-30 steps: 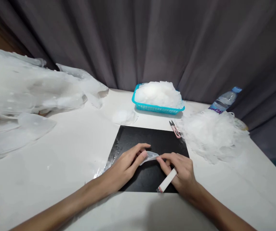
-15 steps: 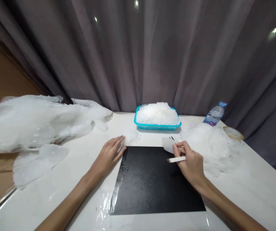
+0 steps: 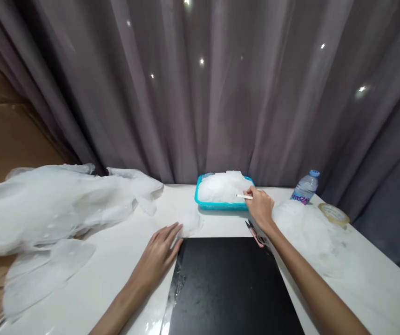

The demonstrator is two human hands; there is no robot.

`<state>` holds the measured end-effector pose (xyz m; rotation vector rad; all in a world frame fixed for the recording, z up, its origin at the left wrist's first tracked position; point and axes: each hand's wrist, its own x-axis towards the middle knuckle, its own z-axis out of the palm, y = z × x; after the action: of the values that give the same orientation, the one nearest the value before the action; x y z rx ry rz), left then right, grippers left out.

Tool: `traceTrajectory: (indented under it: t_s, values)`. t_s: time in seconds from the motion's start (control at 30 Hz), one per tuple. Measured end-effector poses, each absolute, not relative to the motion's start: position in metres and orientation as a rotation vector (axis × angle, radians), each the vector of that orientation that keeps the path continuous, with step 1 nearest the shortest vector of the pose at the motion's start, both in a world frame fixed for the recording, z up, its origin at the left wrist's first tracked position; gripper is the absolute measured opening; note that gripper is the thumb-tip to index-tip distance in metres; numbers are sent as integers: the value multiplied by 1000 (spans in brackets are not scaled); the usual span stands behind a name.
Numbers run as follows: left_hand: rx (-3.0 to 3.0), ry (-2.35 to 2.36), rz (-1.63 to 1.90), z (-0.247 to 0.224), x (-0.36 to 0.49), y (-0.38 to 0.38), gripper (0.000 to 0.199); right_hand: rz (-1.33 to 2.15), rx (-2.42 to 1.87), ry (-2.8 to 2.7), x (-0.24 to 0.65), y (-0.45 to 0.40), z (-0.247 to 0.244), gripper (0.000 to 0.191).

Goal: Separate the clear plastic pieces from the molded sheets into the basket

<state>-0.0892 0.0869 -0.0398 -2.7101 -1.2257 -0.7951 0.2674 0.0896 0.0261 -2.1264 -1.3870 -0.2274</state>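
Note:
My left hand [image 3: 163, 249] lies flat, fingers stretched, beside the left upper corner of a black board [image 3: 227, 284]. Its fingertips touch or lie beside a small pile of thin white translucent sheets [image 3: 190, 222]. My right hand [image 3: 261, 204] is closed round a slim white pen-like stick [image 3: 244, 197] at the right edge of a blue plastic basket [image 3: 217, 206]. White translucent pieces [image 3: 220, 186] are heaped in the basket. Whether my right fingers hold a thin piece too is hidden. Pink-handled snips [image 3: 255, 234] lie at the board's top right corner.
A large white mass of film-like material [image 3: 60, 200] covers the table's left side. To the right are another white pile [image 3: 304, 232], a water bottle [image 3: 304, 187] and a tape roll [image 3: 334, 214]. Behind hangs a grey curtain [image 3: 172, 102]; a cardboard box [image 3: 4, 135] stands left.
My right hand has moved from the board forward to the basket, still with the stick. The translucent piece near its fingers no longer shows. The view has tilted up; my left hand stays by the board.

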Motion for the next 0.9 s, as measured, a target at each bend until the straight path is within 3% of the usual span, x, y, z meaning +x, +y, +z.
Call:
traceTrajectory:
  t_s: [0.47, 0.6, 0.77, 0.9]
  values:
    - [-2672, -1244, -868, -47, -96, 96, 51, -185, -2069, -1547, 300, 86, 43, 10]
    - [-2663, -1282, -843, -49, -98, 97, 54, -206, -2058, -1454, 314, 80, 56, 15]
    - [-2629, -1375, -794, -42, -91, 100, 62, -248, -1984, -1385, 302, 80, 61, 45]
    - [-2644, -1435, -753, -29, -81, 101, 59, -346, -1883, -1448, 278, 80, 48, 42]
